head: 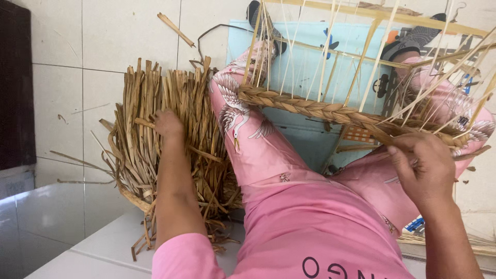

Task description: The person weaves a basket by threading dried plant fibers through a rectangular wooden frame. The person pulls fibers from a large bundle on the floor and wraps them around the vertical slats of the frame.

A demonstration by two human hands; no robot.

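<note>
Left hand (168, 124) stretched out, fingers clutching dried straw pile (150, 150); right hand (423, 165) pinching braided rim (320, 109).

Pink printed outfit, bare forearms

The person wears a pink top with dark lettering across the front and pink sleeves ending above the elbow. Matching pink trousers carry white crane prints with dark-tipped wings. Dark patterned shoes cover both feet. The left hand (168, 124) and right hand (426, 168) are bare.
</note>
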